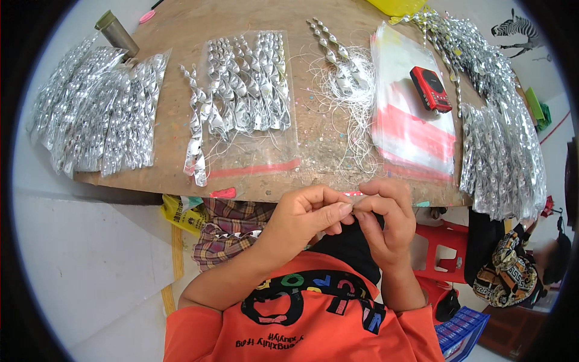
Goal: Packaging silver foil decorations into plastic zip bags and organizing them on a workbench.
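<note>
My left hand (310, 214) and my right hand (389, 220) meet just off the table's near edge, fingertips almost touching. Thumb and forefinger are pinched together on each; whatever they hold is too small and covered to make out. Beyond them, a tangle of white strings (360, 142) trails over the table, with a couple of twisted silver foil spirals (330, 45) at its far end. Left of it, several foil spirals lie in a row on a clear plastic bag (259, 154) with a red strip. A few loose spirals (194, 151) rest beside that bag.
A red radio (430, 89) sits on a stack of clear bags (410, 136). Packed spirals (108, 114) lie at the table's left, more bundles (503, 157) at its right. A metal cup (116, 33) stands far left. A red stool (440, 247) and a person (509, 268) are at right.
</note>
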A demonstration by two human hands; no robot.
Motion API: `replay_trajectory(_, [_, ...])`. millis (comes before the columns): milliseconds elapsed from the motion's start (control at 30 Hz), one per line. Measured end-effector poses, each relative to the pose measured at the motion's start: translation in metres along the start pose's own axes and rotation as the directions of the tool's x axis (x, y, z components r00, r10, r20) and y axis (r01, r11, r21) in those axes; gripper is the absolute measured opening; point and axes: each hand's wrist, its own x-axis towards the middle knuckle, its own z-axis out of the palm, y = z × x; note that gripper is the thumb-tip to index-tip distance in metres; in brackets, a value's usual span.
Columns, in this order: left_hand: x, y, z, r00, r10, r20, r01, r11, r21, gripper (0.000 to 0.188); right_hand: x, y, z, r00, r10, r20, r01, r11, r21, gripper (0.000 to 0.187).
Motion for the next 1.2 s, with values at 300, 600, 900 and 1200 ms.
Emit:
replay_trajectory(300, [-0.001,-0.001,-0.003,0.998,-0.005,0.058,0.006,1.0,-0.024,0.009,-0.013,0.006,0.002,0.978,0.21,0.001,-0.206,0.958,0.201,0.018])
replay_trajectory(600, [-0.002,-0.006,-0.001,0.998,0.059,0.019,-0.058,0.998,-0.025,0.009,-0.017,0.004,0.008,0.993,0.115,-0.006,-0.112,0.976,0.187,0.018])
replay_trajectory(900, [-0.003,-0.017,0.002,0.976,0.218,0.012,-0.218,0.973,0.079,0.009,-0.019,0.006,0.008,0.994,0.107,-0.01,-0.104,0.981,0.163,0.016])
replay_trajectory(1200, [-0.007,-0.015,0.002,0.97,0.243,0.009,-0.242,0.962,0.126,0.011,-0.02,0.006,0.009,0.978,0.203,-0.044,-0.182,0.941,0.284,0.009])
